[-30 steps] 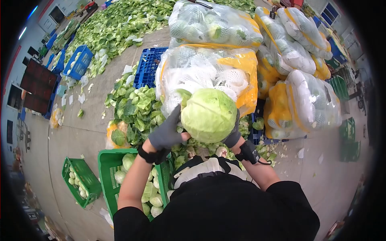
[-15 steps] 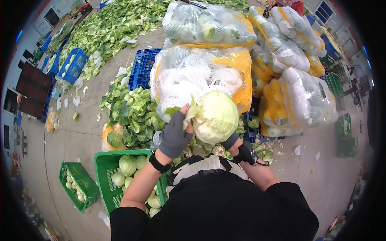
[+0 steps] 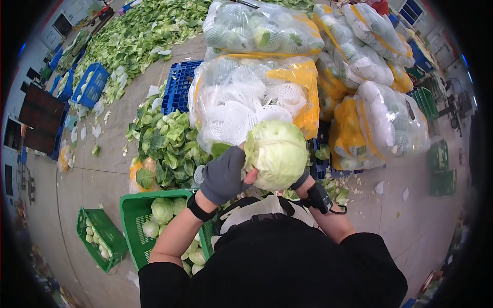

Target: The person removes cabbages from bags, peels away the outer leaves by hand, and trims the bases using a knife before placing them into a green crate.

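A pale green cabbage (image 3: 276, 155) is held up in front of my body, between both hands. My left hand (image 3: 226, 173), in a grey fingerless glove, grips its left side, with the thumb at the lower left edge and the other fingers mostly hidden behind it. From the lower right, my right hand (image 3: 301, 178) supports the cabbage; its fingers are largely out of sight beneath. A green leaf (image 3: 220, 149) shows just beyond my left hand. Behind the cabbage, white foam nets (image 3: 231, 120) lie on a clear plastic bag (image 3: 203, 87) with a yellow edge.
A green crate (image 3: 131, 205) with several cabbages stands at my left, beside a smaller green crate (image 3: 110, 233). Cut leaves (image 3: 167, 138) are heaped left of the bags. Filled bags (image 3: 262, 33) rest on blue pallets (image 3: 179, 77). More bags (image 3: 393, 120) are stacked at right.
The cabbage has turned in my hands, and the loose leaf edge at its left no longer sticks out. My left hand has shifted slightly, its thumb now showing at the cabbage's lower edge.
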Motion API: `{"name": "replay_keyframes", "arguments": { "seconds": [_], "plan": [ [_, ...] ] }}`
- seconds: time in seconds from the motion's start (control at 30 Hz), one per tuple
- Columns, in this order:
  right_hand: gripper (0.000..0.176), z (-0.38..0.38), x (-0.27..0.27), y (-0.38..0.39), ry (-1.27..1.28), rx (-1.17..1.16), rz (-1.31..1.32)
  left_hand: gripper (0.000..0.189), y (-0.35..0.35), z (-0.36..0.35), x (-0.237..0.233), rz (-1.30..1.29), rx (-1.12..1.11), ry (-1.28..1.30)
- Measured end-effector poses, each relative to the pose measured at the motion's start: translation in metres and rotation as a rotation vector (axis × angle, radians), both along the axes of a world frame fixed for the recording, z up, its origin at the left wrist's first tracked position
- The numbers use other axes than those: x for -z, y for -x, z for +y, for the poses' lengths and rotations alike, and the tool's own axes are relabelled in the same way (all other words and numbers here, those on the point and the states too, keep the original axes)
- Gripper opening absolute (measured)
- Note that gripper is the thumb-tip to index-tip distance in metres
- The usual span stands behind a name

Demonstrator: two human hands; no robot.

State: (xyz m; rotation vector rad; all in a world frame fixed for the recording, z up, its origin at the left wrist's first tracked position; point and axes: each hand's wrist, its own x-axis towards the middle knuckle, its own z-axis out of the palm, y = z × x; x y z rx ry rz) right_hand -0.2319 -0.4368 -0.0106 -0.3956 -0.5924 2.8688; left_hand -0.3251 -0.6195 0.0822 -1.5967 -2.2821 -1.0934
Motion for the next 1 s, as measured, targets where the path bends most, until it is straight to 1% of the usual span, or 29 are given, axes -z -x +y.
{"name": "replay_keyframes", "arguments": {
  "seconds": [0.03,0.07,0.13,0.17,0.23,0.27,0.3,0.33,0.37,0.4,0.43,0.47,0.5,0.53,0.57,0.63,0.67,0.7,0.73,0.77,0.83,0.87,0.9,0.97,1.0],
  "plan": [
    [0.060,0.000,-0.001,0.002,-0.137,0.004,-0.029,0.053,-0.001,-0.001,0.005,0.147,-0.079,-0.017],
    [0.060,-0.001,-0.002,0.001,-0.136,0.005,-0.031,0.053,0.000,-0.003,0.009,0.145,-0.078,-0.015],
    [0.055,-0.004,-0.009,0.003,0.280,-0.109,0.086,0.048,0.003,-0.006,0.012,-0.103,-0.136,-0.018],
    [0.055,-0.009,-0.008,0.003,0.282,-0.107,0.087,0.048,0.002,-0.007,0.020,-0.102,-0.134,-0.015],
    [0.046,-0.017,-0.003,0.004,-0.722,-0.140,0.273,0.029,0.000,-0.009,0.036,-0.423,-0.311,-0.261],
    [0.046,-0.018,0.010,0.007,-0.726,-0.136,0.277,0.029,0.016,-0.018,0.031,-0.571,-0.225,-0.360],
    [0.050,-0.018,0.031,0.014,-0.200,-0.133,0.243,0.032,0.045,-0.028,0.043,-0.571,-0.293,-0.423],
    [0.056,-0.019,0.042,0.017,0.330,-0.127,0.198,0.041,0.067,-0.045,0.023,-0.961,-0.391,-0.344],
    [0.056,-0.018,0.038,0.019,0.335,-0.129,0.203,0.056,0.090,-0.051,0.009,-0.668,-0.531,-0.242],
    [0.054,-0.012,0.027,0.022,-0.043,-0.135,0.177,0.070,0.113,-0.069,0.024,-0.294,-0.709,-0.017],
    [0.053,-0.008,0.015,0.026,-0.421,-0.133,0.150,0.070,0.109,-0.069,0.022,-0.284,-0.709,-0.018],
    [0.053,-0.006,-0.001,0.031,-0.423,-0.126,0.164,0.065,0.100,-0.064,0.020,-0.475,-0.535,-0.144],
    [0.053,-0.004,-0.018,0.034,-0.104,-0.135,0.135,0.060,0.087,-0.057,0.018,-0.664,-0.349,-0.262],
    [0.054,-0.006,-0.026,0.034,0.219,-0.146,0.098,0.050,0.060,-0.046,0.007,-0.794,-0.218,-0.204],
    [0.054,-0.008,-0.026,0.037,0.217,-0.144,0.105,0.040,0.033,-0.033,-0.003,-0.918,-0.083,-0.148],
    [0.054,-0.010,-0.028,0.046,0.182,-0.116,0.078,0.024,0.008,-0.014,0.014,-0.901,-0.045,-0.368],
    [0.054,-0.011,-0.027,0.047,0.179,-0.105,0.088,0.022,0.007,-0.019,0.014,-0.934,-0.011,-0.392],
    [0.054,-0.011,-0.027,0.048,0.170,-0.153,0.092,0.021,0.008,-0.023,0.011,-0.968,0.028,-0.416],
    [0.054,-0.010,-0.027,0.047,0.160,-0.203,0.089,0.019,0.012,-0.026,0.006,-1.009,0.011,-0.411],
    [0.054,-0.015,-0.037,0.047,0.158,-0.192,0.086,0.017,0.020,-0.029,0.010,-0.973,-0.010,-0.425],
    [0.055,-0.027,-0.055,0.053,0.148,-0.196,0.033,0.017,0.032,-0.020,0.010,-1.329,-0.013,-0.712],
    [0.056,-0.032,-0.052,0.055,0.196,-0.248,0.136,0.020,0.035,-0.013,0.008,-1.368,-0.067,-0.811],
    [0.059,-0.034,-0.056,0.057,0.311,-0.306,0.229,0.020,0.036,-0.012,0.003,-1.370,-0.062,-0.796],
    [0.058,-0.032,-0.059,0.074,0.209,-0.295,0.248,0.021,0.036,-0.012,-0.006,-1.470,0.005,-0.846],
    [0.058,-0.031,-0.051,0.080,0.206,-0.295,0.253,0.022,0.036,-0.014,0.000,-1.574,0.118,-0.883]
  ]
}}
